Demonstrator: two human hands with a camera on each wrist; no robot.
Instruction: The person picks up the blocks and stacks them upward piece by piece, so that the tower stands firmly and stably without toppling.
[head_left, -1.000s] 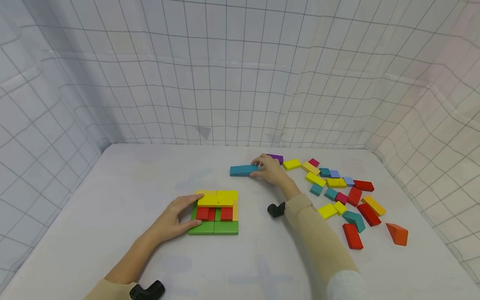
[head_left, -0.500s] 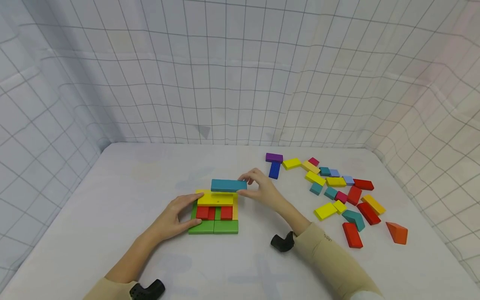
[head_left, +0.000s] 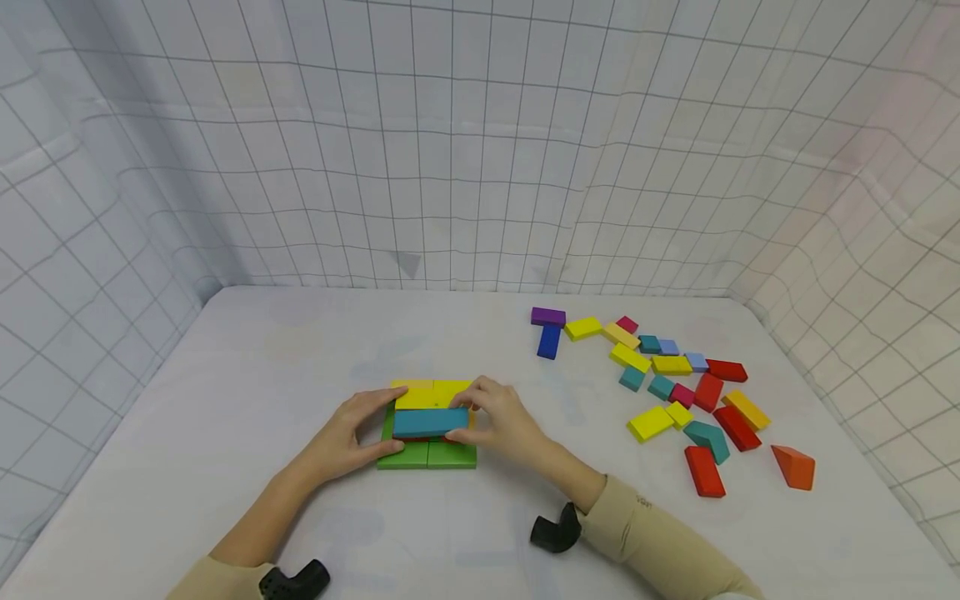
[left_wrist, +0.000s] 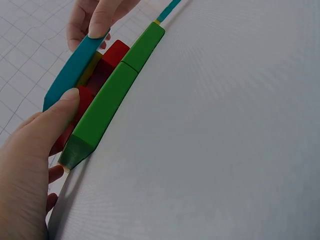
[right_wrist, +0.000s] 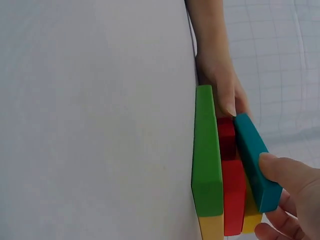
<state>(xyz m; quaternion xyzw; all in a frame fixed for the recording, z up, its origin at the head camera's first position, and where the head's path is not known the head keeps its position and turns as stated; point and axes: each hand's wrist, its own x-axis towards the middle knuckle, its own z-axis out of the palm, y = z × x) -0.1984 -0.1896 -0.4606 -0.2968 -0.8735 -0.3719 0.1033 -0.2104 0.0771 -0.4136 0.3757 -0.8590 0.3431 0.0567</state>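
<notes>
My right hand (head_left: 506,423) pinches a long teal block (head_left: 427,423) at its right end, thumb on the near side. The block lies level over the red blocks (right_wrist: 234,195) of a low stack, slightly tilted in the right wrist view; full contact below is hidden. Green blocks (head_left: 452,456) form the stack's front row, and yellow blocks (head_left: 415,396) top its back. At the left end, my left hand (head_left: 337,433) spans the stack, with nearly straight fingers and thumb. Its fingertip touches a yellow block at the back; its thumb (left_wrist: 70,97) rests at the front by a red block.
Loose blocks lie scattered on the right of the white table (head_left: 247,367), among them a red block (head_left: 705,471) and an orange wedge (head_left: 795,467). Behind the stack, to the right, lie a purple block (head_left: 548,317) and a dark blue block (head_left: 549,342). Gridded white curtains surround the table.
My right hand took the teal block from the table's back and carried it toward me and left, over the stack's red blocks. The left hand has stayed in place.
</notes>
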